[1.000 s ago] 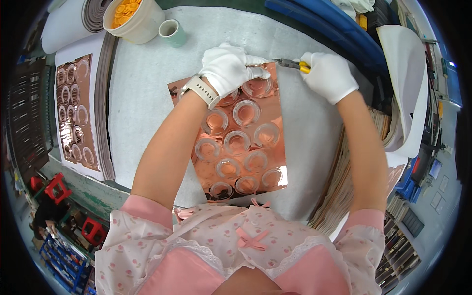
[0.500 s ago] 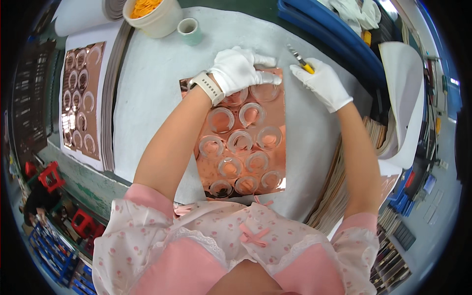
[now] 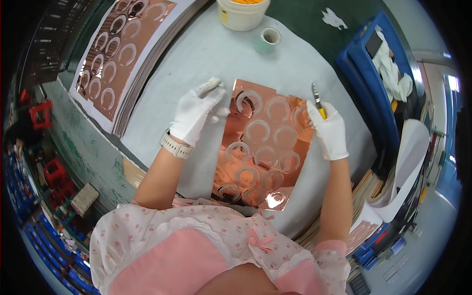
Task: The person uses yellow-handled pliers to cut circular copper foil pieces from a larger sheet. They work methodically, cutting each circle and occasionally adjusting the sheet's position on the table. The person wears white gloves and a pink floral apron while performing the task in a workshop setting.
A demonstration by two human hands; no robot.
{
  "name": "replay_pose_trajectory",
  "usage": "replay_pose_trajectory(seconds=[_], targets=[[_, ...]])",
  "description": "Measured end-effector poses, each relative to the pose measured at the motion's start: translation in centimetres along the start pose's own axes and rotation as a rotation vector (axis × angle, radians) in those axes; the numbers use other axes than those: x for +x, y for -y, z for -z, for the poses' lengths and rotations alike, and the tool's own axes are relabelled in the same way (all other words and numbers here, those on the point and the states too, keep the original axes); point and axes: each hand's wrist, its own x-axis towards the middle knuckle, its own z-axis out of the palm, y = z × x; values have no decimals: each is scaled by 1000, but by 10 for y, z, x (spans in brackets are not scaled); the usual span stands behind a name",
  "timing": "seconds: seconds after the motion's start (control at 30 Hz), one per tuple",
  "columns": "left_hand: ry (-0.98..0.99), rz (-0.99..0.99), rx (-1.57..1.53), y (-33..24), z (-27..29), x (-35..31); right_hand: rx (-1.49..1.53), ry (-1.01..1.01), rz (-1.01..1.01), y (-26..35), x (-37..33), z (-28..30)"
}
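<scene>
A shiny copper-coloured sheet (image 3: 260, 169) with several clear ring shapes on it lies on the pale table cover before me. My left hand (image 3: 196, 110), white-gloved, hovers beside the sheet's upper left edge, thumb and fingers apart, nothing visible in it. My right hand (image 3: 328, 130), gloved too, is at the upper right edge, closed around what looks like a yellow-handled craft knife (image 3: 318, 102). Its metal end points away from me. Whether the right fingers touch the sheet is hard to make out.
A similar copper sheet (image 3: 110, 69) lies on a paper stack at the left. At the far side are a white bucket (image 3: 241, 17) with orange pieces and a small green cup (image 3: 266, 42). A blue bin (image 3: 366, 73) with white gloves stands right, near stacked sheets (image 3: 366, 189).
My left hand has come off the sheet's far end to its left side. The right hand, still holding the knife, is now against the sheet's right edge. The view has turned.
</scene>
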Motion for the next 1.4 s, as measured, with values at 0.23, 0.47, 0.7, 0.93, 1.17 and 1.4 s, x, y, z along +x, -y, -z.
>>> replay_pose_trajectory(seconds=[0.23, 0.47, 0.7, 0.93, 1.17, 1.4], targets=[[84, -4, 127, -8, -12, 16, -68, 125, 168, 32, -1, -28], [232, 161, 147, -17, -15, 29, -733, 135, 524, 57, 23, -41], [286, 166, 136, -15, -11, 35, -1102, 260, 536, 98, 41, -60], [305, 142, 214, -18, -13, 24, -1125, 252, 550, 107, 47, -44], [291, -221, 285, -4, -17, 3, -288, 4, 269, 87, -25, 33], [54, -1257, 223, -77, -6, -90, 620, -209, 163, 44, -183, 81]])
